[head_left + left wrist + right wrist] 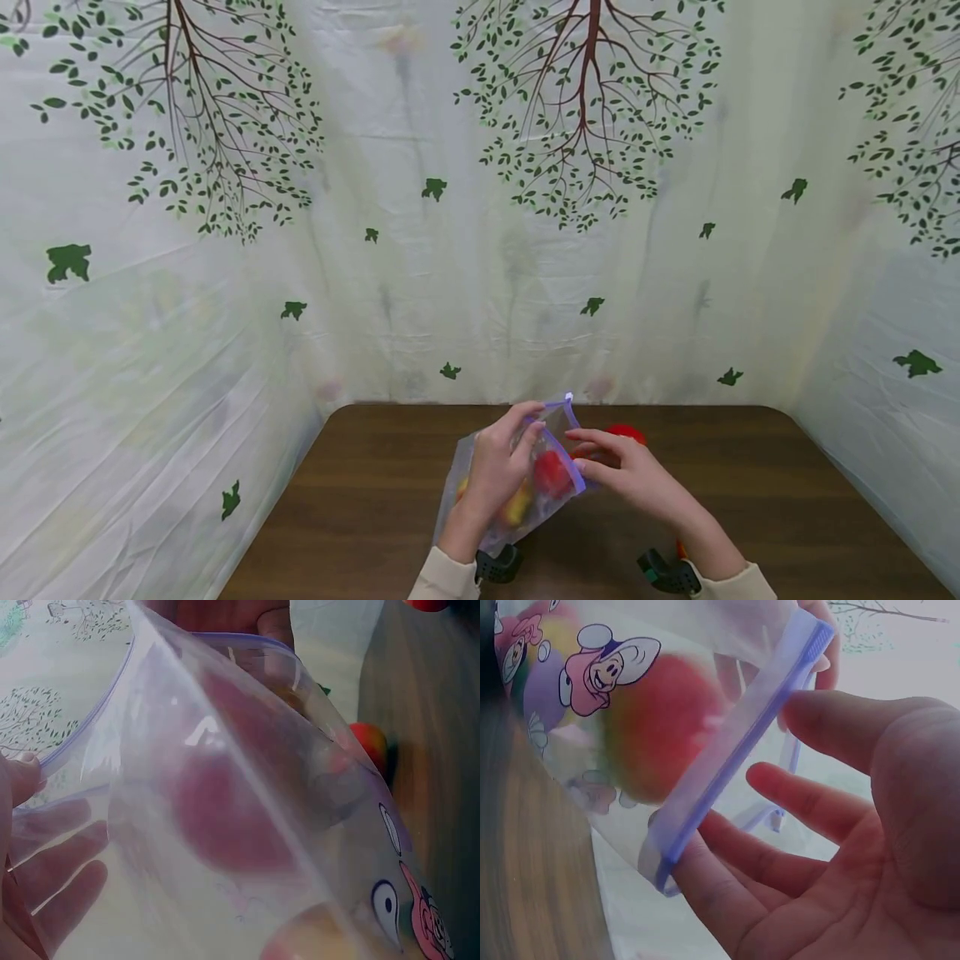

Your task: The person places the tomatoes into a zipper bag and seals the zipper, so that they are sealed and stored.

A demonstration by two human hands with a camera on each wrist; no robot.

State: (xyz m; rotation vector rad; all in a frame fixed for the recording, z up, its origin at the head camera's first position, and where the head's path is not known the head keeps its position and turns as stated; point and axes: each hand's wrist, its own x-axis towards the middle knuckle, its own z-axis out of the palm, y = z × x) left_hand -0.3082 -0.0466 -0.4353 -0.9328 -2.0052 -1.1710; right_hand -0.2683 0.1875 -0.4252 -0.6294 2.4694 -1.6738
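Pinched at the rim between thumb and fingers of the left hand (491, 471): a clear bag (735, 750), tilted over the surface (360, 483), mouth parted and turned toward the right hand (637, 479). Resting on the surface at the lower end or lifted clear — cannot tell. At the bag's mouth, the right hand, with fingers spread and only slightly bent, thumb well apart from them, touching the purple rim.

Inside the bag: a red thing (552, 473) close to the mouth, a yellow thing (517, 507) deeper in, and a purple thing (546, 691) farther from the mouth, all blurred by film and partly crossed by printed cartoon figures. Also in the way of a full look inside: the left hand, lying across the bag in the head view.

Beyond the bag and to its right: a second red thing (627, 432), partly covered by the right hand. Nearer the person than the bag, also to its right: an orange-red thing (681, 550), almost wholly hidden by the right forearm and a dark wrist device (667, 573). Behind the bag, past the surface's far edge: a pale curtain (510, 333) with printed trees and green leaves.
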